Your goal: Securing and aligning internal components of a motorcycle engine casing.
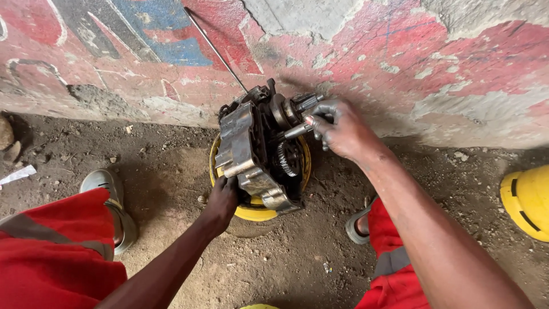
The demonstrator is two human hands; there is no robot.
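Engine casing (pixel 251 151), a grey cast-metal block with exposed gears and shafts, stands on edge on a yellow round container (pixel 254 213) on the dirt floor (pixel 274 263), close against the painted wall (pixel 400 63); judged from its bulk and solid metal, it should handle as heavy and fully rigid, with no give under load; its surfaces look dark and greasy, so a grip is likely to slip on smooth faces and hold better on edges, ribs and flanges; the toothed gear (pixel 287 158) and the protruding shafts are the parts most likely to pinch or cut fingers, and a safer hold appears to be the lower flange of the outer cover and the stout shaft end at the top; balance on the container rim looks uncertain, so the block probably needs steadying at all times. Left hand (pixel 222 197) comes up from below with the arm extended, fingers closed on the lower edge of the casing, bracing it from the near side. Right hand (pixel 337 129) reaches across from the right with the wrist bent inward; its fingers are curled around a short steel shaft (pixel 296 131) that projects from the upper part of the casing, thumb beneath. A thin metal rod (pixel 214 48) leans against the wall behind the casing; a second yellow container (pixel 526 200) lies well apart to the right.
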